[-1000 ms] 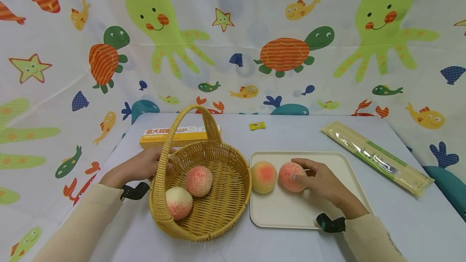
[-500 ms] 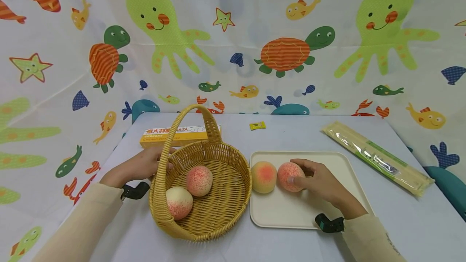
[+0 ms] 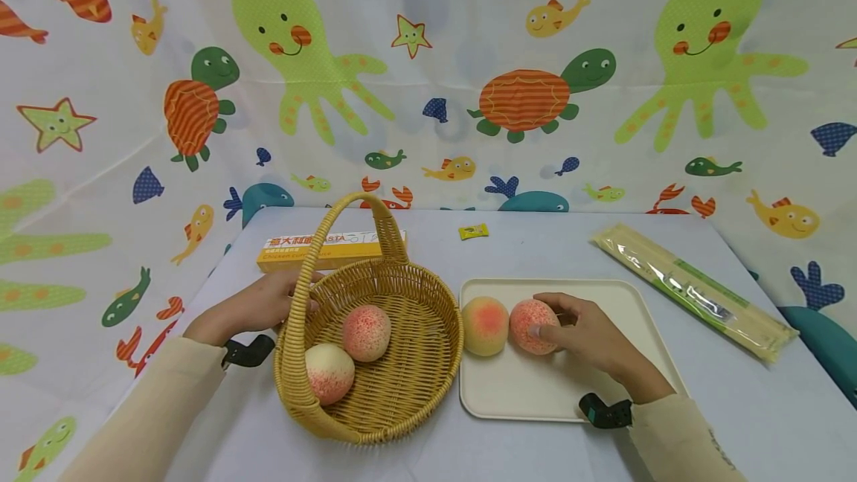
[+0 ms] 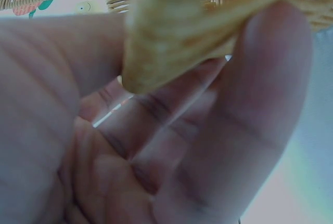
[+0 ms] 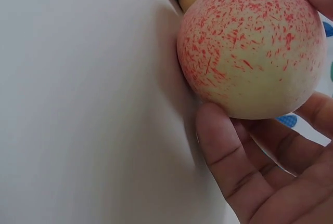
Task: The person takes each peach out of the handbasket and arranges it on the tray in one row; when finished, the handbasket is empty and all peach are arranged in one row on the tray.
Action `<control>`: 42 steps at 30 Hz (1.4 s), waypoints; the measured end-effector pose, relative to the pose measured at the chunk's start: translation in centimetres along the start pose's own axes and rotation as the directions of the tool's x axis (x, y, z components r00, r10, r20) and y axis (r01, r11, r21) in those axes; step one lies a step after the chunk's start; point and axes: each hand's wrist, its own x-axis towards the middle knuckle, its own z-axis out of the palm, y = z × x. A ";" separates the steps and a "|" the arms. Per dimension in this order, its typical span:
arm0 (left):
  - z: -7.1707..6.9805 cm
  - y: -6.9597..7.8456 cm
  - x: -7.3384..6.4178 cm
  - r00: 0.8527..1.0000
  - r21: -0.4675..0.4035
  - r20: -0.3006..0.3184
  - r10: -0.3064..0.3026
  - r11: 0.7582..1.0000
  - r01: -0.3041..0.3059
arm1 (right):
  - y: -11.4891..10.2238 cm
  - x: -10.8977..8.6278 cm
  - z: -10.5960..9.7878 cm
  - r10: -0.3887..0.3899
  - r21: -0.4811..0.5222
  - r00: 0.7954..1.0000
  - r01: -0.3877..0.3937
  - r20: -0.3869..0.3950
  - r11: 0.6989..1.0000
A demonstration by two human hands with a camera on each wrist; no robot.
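Note:
My left hand (image 3: pixel 262 305) grips the left rim of a yellow woven basket (image 3: pixel 418 341) with a tall arched handle. In the left wrist view the thumb and fingers close round the wicker rim (image 4: pixel 161 37). Two speckled peaches, one pink (image 3: pixel 366 333) and one paler (image 3: pixel 329 374), lie inside the basket. To its right, my right hand (image 3: pixel 596 333) holds a red-speckled peach (image 3: pixel 533 324) between thumb and fingers, low over a cream tray (image 3: pixel 522 393). Right beside that fruit sits a yellow-orange peach (image 3: pixel 485 327) on the tray's left part.
Behind the basket lies a yellow and white pasta box (image 3: pixel 335 246). A small yellow packet (image 3: pixel 473 231) is near the table's back edge. On the right, a long clear pack of noodles (image 3: pixel 692 288) lies slanted. A sea-animal curtain (image 3: pixel 428 147) hangs behind the table.
The right hand and its peach have shifted slightly left, closer to the yellow-orange peach. The left hand and the basket have stayed put.

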 end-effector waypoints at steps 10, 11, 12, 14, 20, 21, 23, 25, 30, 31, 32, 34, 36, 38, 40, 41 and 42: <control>0.0 0.0 0.0 1.000 -0.009 0.005 0.003 1.000 -0.003 | 0.1 -0.1 -0.1 -0.017 0.012 1.000 0.017 0.016 1.000; 0.0 0.0 0.0 1.000 -0.009 0.004 0.005 1.000 -0.005 | 0.1 -0.1 -0.1 -0.017 0.016 1.000 0.017 0.018 1.000; 0.0 -0.1 0.0 1.000 -0.008 0.005 0.008 1.000 -0.008 | 0.1 -0.1 -0.1 -0.018 0.018 1.000 0.017 0.019 1.000; 0.0 -0.1 -0.1 1.000 -0.005 0.004 0.017 1.000 -0.017 | 0.1 -0.1 -0.1 -0.017 0.022 1.000 0.017 0.019 1.000; -0.1 -0.2 0.0 1.000 -0.001 0.002 0.018 1.000 -0.018 | 0.0 -0.2 -0.3 -0.017 0.029 0.999 0.016 0.029 0.999; -0.1 -0.2 0.0 1.000 -0.004 0.002 0.014 1.000 -0.014 | 0.0 -0.2 -0.3 -0.015 0.026 0.999 0.014 0.030 1.000; -0.1 -0.3 0.0 1.000 -0.005 0.002 0.017 1.000 -0.017 | 0.0 -0.2 -0.3 -0.010 0.024 0.999 0.010 0.031 1.000; 0.0 -0.3 0.0 1.000 -0.005 0.002 0.017 1.000 -0.017 | 0.0 -0.2 -0.3 -0.005 0.025 1.000 0.004 0.031 1.000; 0.0 -0.3 0.1 1.000 -0.006 0.001 0.012 1.000 -0.012 | 0.1 -0.1 -0.3 -0.008 0.033 1.000 0.008 0.026 0.999; 0.0 -0.3 0.1 1.000 -0.008 0.001 0.010 1.000 -0.010 | 0.1 -0.1 -0.2 -0.011 0.032 1.000 0.010 0.024 0.999; -0.1 -0.3 0.1 1.000 -0.009 0.001 0.009 1.000 -0.009 | 0.2 -0.1 -0.2 -0.013 0.032 1.000 0.013 0.023 0.999; -0.1 -0.3 0.1 1.000 -0.013 0.001 0.008 1.000 -0.008 | 0.2 -0.1 -0.2 -0.015 0.028 1.000 0.015 0.020 0.999; -0.1 -0.3 0.0 1.000 -0.015 0.001 0.008 1.000 -0.008 | 0.2 -0.1 -0.1 -0.014 0.025 1.000 0.014 0.018 1.000; -0.1 -0.3 0.0 1.000 -0.010 -0.001 0.011 1.000 -0.011 | 0.1 -0.1 -0.1 -0.012 0.022 1.000 0.011 0.017 1.000; -0.1 -0.3 0.0 1.000 -0.005 -0.003 0.016 1.000 -0.016 | 0.1 -0.1 -0.1 -0.009 0.022 1.000 0.009 0.016 1.000; -0.1 -0.3 0.0 1.000 -0.002 -0.004 0.017 1.000 -0.017 | 0.0 -0.1 0.0 -0.009 0.023 1.000 0.009 0.015 1.000; -0.1 -0.3 0.0 1.000 -0.001 -0.005 0.017 1.000 -0.017 | 0.0 -0.1 0.0 -0.009 0.023 1.000 0.009 0.013 1.000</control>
